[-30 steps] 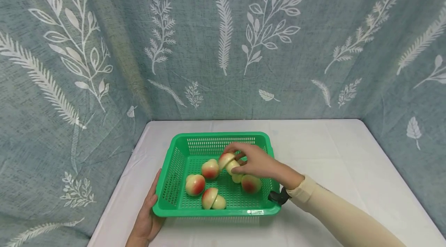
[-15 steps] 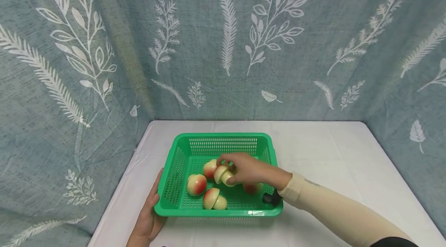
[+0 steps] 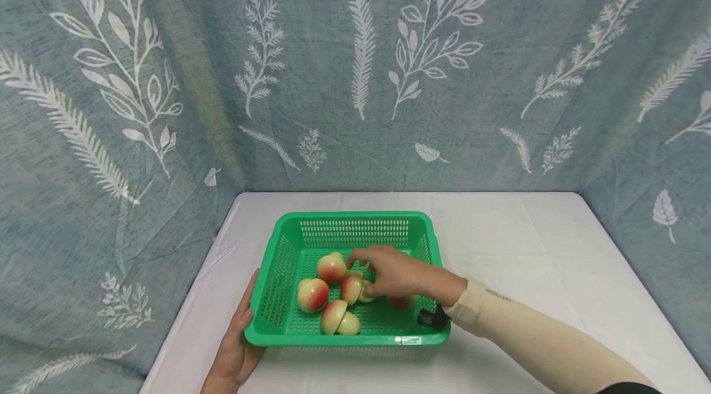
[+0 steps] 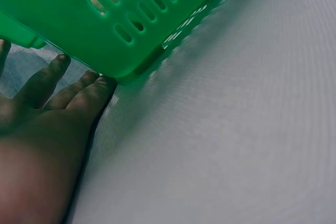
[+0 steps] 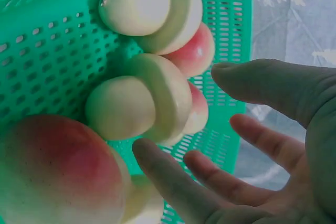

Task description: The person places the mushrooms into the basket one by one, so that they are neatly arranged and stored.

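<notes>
Several toy mushrooms with red-and-cream caps and pale stems lie in a green plastic basket. My right hand is over the basket's middle, thumb and fingers spread around one mushroom. In the right wrist view, the fingertips stand apart from that mushroom, and another mushroom lies beside it. A large red cap sits closer to the camera. My left hand rests against the basket's left outer side. In the left wrist view, its fingers are extended and touch the basket's lower edge.
The basket stands on a white-covered table. A blue-grey curtain with white leaf prints rises behind and on both sides. A black strap piece on the right wrist hangs near the basket's right rim.
My right hand has lowered a mushroom into the basket's middle and let go of it. The mushroom at the back has shifted slightly left. My left hand stays at the basket's side.
</notes>
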